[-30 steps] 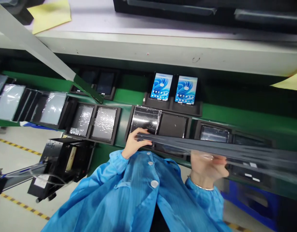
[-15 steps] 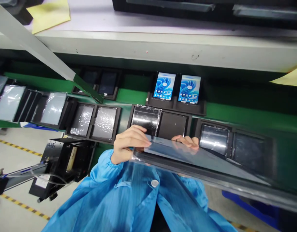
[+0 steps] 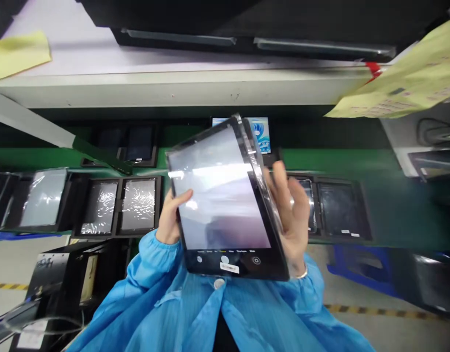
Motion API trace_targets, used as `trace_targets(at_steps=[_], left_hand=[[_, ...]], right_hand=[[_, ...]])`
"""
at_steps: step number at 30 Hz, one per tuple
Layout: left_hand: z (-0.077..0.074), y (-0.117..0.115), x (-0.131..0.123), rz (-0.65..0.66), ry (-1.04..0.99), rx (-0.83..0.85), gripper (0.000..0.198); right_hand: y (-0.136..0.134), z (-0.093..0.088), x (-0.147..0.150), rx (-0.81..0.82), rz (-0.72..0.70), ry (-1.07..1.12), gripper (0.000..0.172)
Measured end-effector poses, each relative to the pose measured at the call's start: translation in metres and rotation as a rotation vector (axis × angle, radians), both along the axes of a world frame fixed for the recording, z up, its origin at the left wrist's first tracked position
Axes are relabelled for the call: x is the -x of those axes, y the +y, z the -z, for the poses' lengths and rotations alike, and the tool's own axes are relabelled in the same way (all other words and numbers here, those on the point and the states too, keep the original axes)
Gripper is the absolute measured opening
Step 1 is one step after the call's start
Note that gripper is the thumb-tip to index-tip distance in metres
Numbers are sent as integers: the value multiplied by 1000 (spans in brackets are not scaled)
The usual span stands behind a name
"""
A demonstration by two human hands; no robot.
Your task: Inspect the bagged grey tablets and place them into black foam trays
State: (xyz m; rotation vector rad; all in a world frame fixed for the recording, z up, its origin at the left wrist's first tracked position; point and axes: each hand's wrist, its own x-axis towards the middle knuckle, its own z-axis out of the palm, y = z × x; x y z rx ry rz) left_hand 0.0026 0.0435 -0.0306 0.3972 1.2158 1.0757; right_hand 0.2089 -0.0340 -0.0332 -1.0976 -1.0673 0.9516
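In front of my chest a black-framed tablet [image 3: 217, 195] is raised and tilted, its lit screen facing me with what looks like a camera view. A small white label sits on its lower border. My left hand [image 3: 169, 220] grips the left edge, thumb over the screen, its other fingers hidden behind. At the right edge is my right hand [image 3: 292, 215], fingers stretched and apart, slightly blurred; whether its palm touches the tablet I cannot tell. Along that edge runs a shiny clear layer [image 3: 259, 171]. Behind, a second tablet [image 3: 262, 134] with a blue wallpaper is partly covered.
Trays with film-covered tablets [image 3: 139, 203] line the green bench [image 3: 404, 205], left and right. A slanted white post [image 3: 30, 117] stands at left under a shelf edge [image 3: 144, 88]. Yellow paper [image 3: 400, 83] hangs at right. A black machine [image 3: 52, 278] is lower left, a blue stool [image 3: 364, 269] lower right.
The tablet has turned from nearly edge-on to face me, its screen now showing. My right hand has come from its far edge to the right side, fingers spread. The view has shifted right.
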Motion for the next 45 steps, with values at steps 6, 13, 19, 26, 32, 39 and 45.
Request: trace_targets(at_steps=[6,13,19,26,32,39,45], left_hand=[[-28,-5,11,3,53,-115,52],[-32,-7,8,38,40,-147,49],[-31,-8,6,4,29,-172,50],[-32,-10,6,-3,20,-172,49],[-24,-8,7,7,46,-226,47],[18,-12,7,28,30,-261,53],[54,-19,25,170,33,-240,48]], right_hand=[[-30,-6,-6,289,2,336,45],[-34,-9,-10,202,31,205,48],[-30,-10,-12,52,21,-32,57],[-40,-6,-15,110,-56,129,52],[-29,-15,-18,51,-71,87,53],[3,-36,-18,-75,6,-204,67],[9,-47,-16,-178,13,-471,75]])
